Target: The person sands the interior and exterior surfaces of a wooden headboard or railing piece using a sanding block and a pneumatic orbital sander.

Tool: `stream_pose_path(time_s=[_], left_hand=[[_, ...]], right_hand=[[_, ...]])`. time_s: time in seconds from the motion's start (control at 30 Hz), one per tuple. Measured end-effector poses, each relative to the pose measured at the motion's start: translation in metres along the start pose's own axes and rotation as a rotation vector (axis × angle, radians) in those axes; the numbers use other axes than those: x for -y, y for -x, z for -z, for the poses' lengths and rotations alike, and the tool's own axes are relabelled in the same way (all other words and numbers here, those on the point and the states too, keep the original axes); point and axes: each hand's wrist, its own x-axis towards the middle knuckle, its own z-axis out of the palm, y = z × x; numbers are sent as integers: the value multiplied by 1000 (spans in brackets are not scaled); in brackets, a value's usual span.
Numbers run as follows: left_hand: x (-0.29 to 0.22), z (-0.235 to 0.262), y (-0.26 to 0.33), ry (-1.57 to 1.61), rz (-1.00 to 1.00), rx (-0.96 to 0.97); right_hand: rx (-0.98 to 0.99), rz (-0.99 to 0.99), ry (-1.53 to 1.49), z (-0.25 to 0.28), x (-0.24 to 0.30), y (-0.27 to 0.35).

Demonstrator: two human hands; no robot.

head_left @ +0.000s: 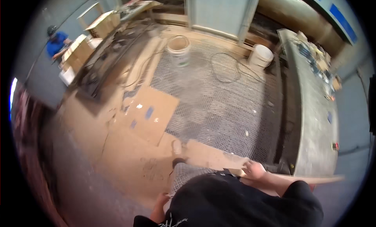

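My right hand (254, 170) is in front of my body at the lower right, its fingers curled. It closes on a long, thin tan board (319, 179), which passes beneath my forearm and sticks out to the right. My dark sleeve and torso cover much of the board's length. Low beside my body on the left is my left hand (160, 200), next to my grey checked trouser leg (188, 173). Its fingers are mostly hidden, so I cannot see whether it holds anything.
Cardboard sheets (160, 109) cover the floor beside a ridged dark mat (219, 109). Two white buckets (178, 50) and a looped hose (225, 72) sit farther off. A long metal-topped bench (317, 125) runs along the right. A person in blue (56, 43) stands far left by wooden boxes (78, 52).
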Motion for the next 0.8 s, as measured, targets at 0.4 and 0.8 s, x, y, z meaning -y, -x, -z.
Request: stream_pose_path(time_s=[0.4, 0.8], left_hand=[[-183, 376, -271, 237, -260, -136], [-568, 231, -434, -501, -955, 24]], right_hand=[[153, -598, -389, 74, 131, -176], [494, -824, -757, -1, 3, -218]])
